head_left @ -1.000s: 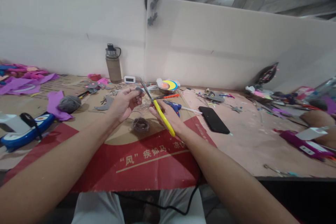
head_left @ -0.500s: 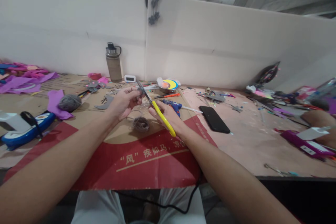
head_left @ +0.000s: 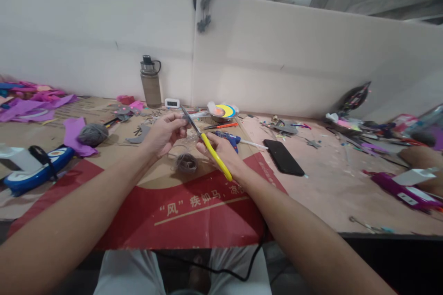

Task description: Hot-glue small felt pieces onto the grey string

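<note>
My right hand is closed around a pair of scissors with yellow handles, whose blades point up and to the left. Just left of the blades, my left hand pinches a small grey piece, perhaps felt; its shape is mostly hidden by the fingers. The blades are beside that piece, and I cannot tell whether they touch it. Below and between the hands lies a loose coil of grey-brown yarn on the cardboard. Left of my left hand is a grey felt cutout.
A red-printed cardboard sheet covers the table before me. Around it are a blue glue gun, a black phone, a bowl, a bottle and a yarn ball. Another person's arm rests at right.
The view has shifted very slightly. Both hands, the scissors and the grey piece hold nearly the same positions.
</note>
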